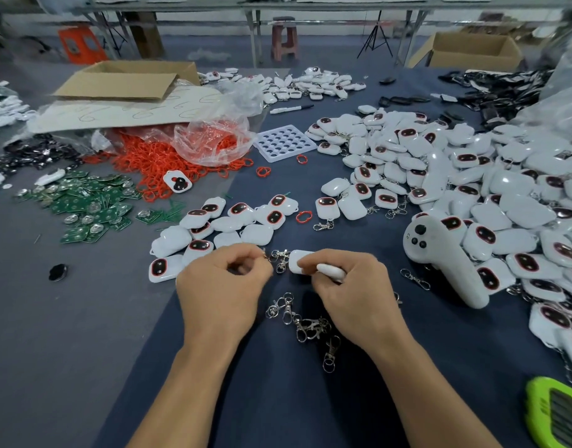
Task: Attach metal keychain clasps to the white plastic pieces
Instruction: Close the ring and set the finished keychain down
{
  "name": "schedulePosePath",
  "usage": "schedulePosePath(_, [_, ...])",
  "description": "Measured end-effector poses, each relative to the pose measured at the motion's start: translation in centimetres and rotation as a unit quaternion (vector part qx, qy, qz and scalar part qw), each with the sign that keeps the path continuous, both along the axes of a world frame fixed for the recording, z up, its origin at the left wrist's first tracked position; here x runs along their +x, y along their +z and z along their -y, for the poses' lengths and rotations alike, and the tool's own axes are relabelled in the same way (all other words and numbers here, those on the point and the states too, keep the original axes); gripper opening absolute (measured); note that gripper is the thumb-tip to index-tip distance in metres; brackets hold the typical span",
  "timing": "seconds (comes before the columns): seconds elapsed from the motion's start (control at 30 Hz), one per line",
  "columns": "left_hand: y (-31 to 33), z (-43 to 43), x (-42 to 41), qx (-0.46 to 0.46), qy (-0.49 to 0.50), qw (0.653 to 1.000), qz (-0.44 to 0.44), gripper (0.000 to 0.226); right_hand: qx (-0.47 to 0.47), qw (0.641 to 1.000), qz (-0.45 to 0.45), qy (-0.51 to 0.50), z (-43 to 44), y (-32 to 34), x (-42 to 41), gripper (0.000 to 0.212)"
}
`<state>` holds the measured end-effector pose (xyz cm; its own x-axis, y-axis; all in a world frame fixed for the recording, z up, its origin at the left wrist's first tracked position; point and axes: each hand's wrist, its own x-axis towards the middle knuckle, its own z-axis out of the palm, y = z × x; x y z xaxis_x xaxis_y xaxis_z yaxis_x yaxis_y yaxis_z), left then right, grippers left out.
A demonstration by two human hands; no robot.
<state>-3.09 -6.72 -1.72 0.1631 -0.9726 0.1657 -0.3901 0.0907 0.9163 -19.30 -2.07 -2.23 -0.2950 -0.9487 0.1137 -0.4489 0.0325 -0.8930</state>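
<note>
Toward the middle of the near edge of the tabletop (278,399), a white plastic piece (297,260) is gripped in the curled fingers of the right hand (349,286), with its rounded end turned toward the left hand (223,286). A metal clasp (280,257) is seen between the two hands, touching that end of the piece. Its other end is pinched between the left thumb and forefinger (the contact itself is somewhat blurred), and the remaining left fingers are curled in.

Just below the hands, a tangle of loose clasps (307,324) is spread on the dark cloth. A small group of white pieces (226,227) is laid just beyond the left hand, and a far larger heap (472,176) is banked along the right edge, with a white controller (439,253) resting against it. A green device (559,415) is cut off at the near right corner. Toward the left edge, green circuit boards (91,205) are scattered, with red rings (168,156) spilled beyond them.
</note>
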Motion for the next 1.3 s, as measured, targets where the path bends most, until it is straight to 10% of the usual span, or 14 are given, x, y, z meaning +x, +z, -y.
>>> schedulePosePath(0.2, [-0.2,-0.2,0.2,-0.045,0.046,0.984,0.166,0.009,0.018,0.950,-0.203,0.235,-0.4,0.2,1.2,0.053])
schedulePosePath(0.5, [-1.4,-0.1,-0.2,-0.101,-0.091,0.948,0.289,0.009,0.044,0.988,0.140,0.038,-0.5,0.4,-1.2,0.047])
schedulePosePath(1.3, [-1.2,0.3,-0.2,-0.095,-0.216,0.912,0.336,0.008,0.014,1.000,-0.020,-0.005,0.1,-1.4,-0.3,0.021])
